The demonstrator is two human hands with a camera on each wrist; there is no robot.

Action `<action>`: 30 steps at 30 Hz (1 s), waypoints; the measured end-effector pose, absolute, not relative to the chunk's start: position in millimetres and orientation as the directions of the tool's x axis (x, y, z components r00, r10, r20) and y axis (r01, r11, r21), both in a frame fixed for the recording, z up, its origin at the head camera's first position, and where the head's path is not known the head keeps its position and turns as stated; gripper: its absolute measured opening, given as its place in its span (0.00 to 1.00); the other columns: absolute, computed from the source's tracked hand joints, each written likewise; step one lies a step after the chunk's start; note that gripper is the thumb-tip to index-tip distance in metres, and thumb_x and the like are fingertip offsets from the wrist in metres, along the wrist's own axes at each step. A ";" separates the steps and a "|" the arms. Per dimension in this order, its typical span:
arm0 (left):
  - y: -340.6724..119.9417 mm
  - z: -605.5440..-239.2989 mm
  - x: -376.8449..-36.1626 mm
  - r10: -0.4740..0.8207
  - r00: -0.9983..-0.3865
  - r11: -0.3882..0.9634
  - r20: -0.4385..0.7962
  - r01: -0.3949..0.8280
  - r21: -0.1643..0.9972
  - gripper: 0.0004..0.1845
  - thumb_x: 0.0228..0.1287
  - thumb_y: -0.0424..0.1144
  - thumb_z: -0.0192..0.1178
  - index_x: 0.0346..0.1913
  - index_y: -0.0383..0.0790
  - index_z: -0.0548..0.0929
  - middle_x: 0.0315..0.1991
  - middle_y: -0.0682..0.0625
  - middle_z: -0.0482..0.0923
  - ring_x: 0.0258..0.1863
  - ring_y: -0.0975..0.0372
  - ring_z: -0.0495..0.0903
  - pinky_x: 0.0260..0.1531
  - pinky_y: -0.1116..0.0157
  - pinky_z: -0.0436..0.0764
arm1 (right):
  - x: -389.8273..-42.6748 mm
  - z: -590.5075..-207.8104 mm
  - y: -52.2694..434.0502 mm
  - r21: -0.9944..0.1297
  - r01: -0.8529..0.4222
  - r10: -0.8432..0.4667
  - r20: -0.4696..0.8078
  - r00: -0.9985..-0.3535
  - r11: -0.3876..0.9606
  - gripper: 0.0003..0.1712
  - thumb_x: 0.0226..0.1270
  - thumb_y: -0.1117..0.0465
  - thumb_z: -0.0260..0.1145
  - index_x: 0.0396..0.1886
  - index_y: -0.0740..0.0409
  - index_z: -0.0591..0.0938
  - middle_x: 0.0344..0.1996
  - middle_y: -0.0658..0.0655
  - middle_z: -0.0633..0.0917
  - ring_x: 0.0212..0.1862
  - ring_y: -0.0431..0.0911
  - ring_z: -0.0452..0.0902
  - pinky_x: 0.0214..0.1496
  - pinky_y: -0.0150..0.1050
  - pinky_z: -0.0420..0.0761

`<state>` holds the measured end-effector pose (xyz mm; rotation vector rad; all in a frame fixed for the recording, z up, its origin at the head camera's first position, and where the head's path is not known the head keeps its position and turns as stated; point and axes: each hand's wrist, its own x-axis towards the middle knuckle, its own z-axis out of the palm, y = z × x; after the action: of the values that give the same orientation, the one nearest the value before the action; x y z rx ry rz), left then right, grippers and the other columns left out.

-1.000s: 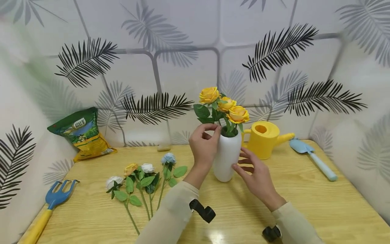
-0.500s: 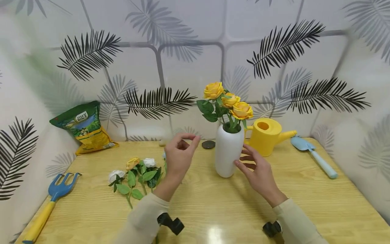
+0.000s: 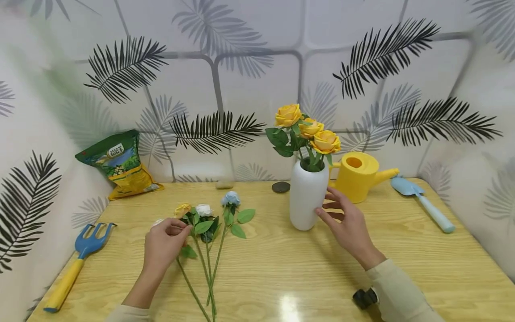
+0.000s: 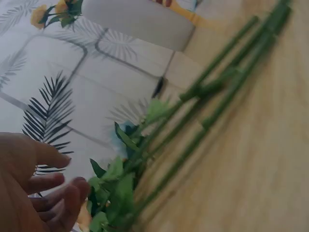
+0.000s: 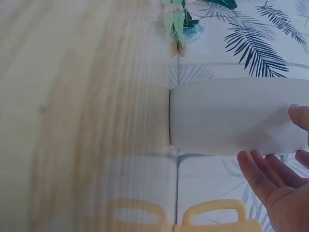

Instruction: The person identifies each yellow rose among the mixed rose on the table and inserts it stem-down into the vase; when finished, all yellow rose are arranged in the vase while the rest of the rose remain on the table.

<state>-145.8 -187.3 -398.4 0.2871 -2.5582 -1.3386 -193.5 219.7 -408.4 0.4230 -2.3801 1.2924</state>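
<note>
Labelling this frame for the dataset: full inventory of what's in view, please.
white vase: 1, white, centre of table, upright
roses in vase: 3, yellow, green leaves
loose flowers: about 4, white, yellow, pale blue, lying left of centre on the table
watering can: 1, yellow, behind and right of vase
trowel: 1, light blue, far right
hand rake: 1, blue head, yellow handle, far left
bag: 1, green and yellow, leaning on back wall, left
dark disc: 1, back of table, left of vase
table: 1, light wood
left hand: on the loose flowers; grip not clear
right hand: open, fingertips at vase's side
</note>
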 end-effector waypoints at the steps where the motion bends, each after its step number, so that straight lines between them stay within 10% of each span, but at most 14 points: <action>1: -188.5 -400.5 -146.5 -0.261 -0.959 0.592 0.107 -0.072 0.802 0.11 0.66 0.39 0.67 0.42 0.33 0.84 0.30 0.41 0.87 0.21 0.59 0.85 0.20 0.67 0.79 | -193.4 -407.1 220.5 -0.726 -0.440 -0.070 0.479 -0.875 0.528 0.35 0.67 0.64 0.71 0.71 0.62 0.70 0.57 0.68 0.82 0.51 0.61 0.84 0.49 0.57 0.85; 9: -187.0 -414.8 -152.9 -0.208 -0.969 0.754 0.131 -0.073 0.653 0.14 0.60 0.41 0.72 0.37 0.33 0.83 0.22 0.47 0.85 0.17 0.64 0.79 0.19 0.64 0.75 | -196.1 -402.0 220.4 -0.720 -0.457 -0.080 0.492 -0.867 0.522 0.35 0.65 0.66 0.72 0.71 0.62 0.70 0.56 0.68 0.82 0.50 0.60 0.85 0.48 0.53 0.87; 18: -181.0 -419.8 -155.6 -0.170 -0.984 0.677 0.056 -0.075 0.732 0.12 0.60 0.36 0.70 0.41 0.32 0.82 0.17 0.51 0.83 0.12 0.62 0.80 0.23 0.64 0.80 | -193.3 -405.9 220.9 -0.752 -0.407 -0.066 0.439 -0.896 0.519 0.36 0.66 0.63 0.72 0.72 0.60 0.69 0.58 0.67 0.82 0.52 0.62 0.84 0.51 0.58 0.85; 30: -189.3 -381.9 -146.3 -0.236 -0.969 0.492 0.071 -0.056 0.869 0.14 0.65 0.31 0.66 0.50 0.27 0.80 0.33 0.36 0.88 0.16 0.61 0.83 0.22 0.63 0.86 | -191.7 -407.0 221.8 -0.759 -0.397 -0.068 0.425 -0.902 0.517 0.35 0.67 0.61 0.71 0.72 0.57 0.69 0.58 0.65 0.82 0.53 0.58 0.84 0.52 0.54 0.86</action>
<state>-146.3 -189.3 -381.9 0.2521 -2.5532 -1.4773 -191.7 221.8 -407.0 0.3861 -2.4196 1.3389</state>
